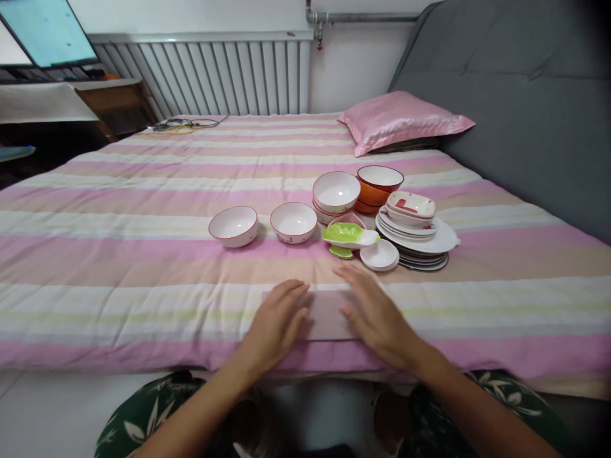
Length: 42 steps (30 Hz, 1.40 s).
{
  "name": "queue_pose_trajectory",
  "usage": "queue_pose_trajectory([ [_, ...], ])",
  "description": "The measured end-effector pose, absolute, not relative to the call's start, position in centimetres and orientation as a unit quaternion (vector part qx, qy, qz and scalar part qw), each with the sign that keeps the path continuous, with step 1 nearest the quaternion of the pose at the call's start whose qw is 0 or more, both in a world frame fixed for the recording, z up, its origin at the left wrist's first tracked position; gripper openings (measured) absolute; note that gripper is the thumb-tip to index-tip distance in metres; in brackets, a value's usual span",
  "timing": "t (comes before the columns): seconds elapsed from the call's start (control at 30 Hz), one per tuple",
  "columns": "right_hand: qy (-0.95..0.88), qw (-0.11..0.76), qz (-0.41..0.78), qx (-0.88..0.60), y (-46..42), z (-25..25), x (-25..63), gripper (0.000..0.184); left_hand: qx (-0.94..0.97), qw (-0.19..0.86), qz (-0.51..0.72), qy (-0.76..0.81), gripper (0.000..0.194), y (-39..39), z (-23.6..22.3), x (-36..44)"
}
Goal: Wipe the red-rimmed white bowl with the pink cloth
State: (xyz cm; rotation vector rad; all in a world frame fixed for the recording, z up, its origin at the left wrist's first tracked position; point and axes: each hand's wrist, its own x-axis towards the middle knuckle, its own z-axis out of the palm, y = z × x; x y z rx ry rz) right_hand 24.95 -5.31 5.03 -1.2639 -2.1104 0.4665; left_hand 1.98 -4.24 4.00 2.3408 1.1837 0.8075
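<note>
My left hand [274, 323] and my right hand [377, 318] are held a little apart, palms facing inward, fingers stretched out and holding nothing. Between and partly beneath them lies a flat, pinkish-grey rectangle [327, 318]; its material I cannot make out. Beyond the hands stand two single white bowls with red rims, a left one [233, 227] and a right one [293, 222]. Nearest my right fingertips are small white dishes [379, 254] and a green-and-white leaf-shaped dish [348, 234]. Behind these is a stack of white bowls [337, 192].
Orange bowls [379, 184] are stacked behind a pile of plates [443, 235] topped by rectangular dishes [411, 205]. A pink pillow [401, 121] lies by the grey headboard [515, 102]. Cables [191, 123] lie at the far side of the striped bed [119, 254].
</note>
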Motion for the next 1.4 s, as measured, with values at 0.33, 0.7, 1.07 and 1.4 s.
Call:
queue_pose_trajectory([
  [0.33, -0.851, 0.203, 0.090, -0.475, -4.4, -1.2, 21.5, 0.076, 0.887, -0.012, 0.188, 0.421, 0.065, -4.1, -2.9, 5.0],
  [0.7, -0.792, 0.153, -0.004, -0.591, -5.2, -2.8, 25.9, 0.069, 0.830, -0.064, 0.153, 0.533, 0.064, -4.0, -2.4, 1.5],
  [1.07, -0.748, 0.230, 0.177, -0.597, -3.0, -0.1, 29.6, 0.039, 0.811, 0.133, 0.214, 0.528, 0.022, -1.9, 1.4, -1.3],
  [1.4, -0.583, 0.315, 0.470, -0.584, -3.1, 2.0, 30.2, 0.032, 0.676, 0.416, 0.218, 0.568, 0.026, -1.4, 3.0, -2.3],
])
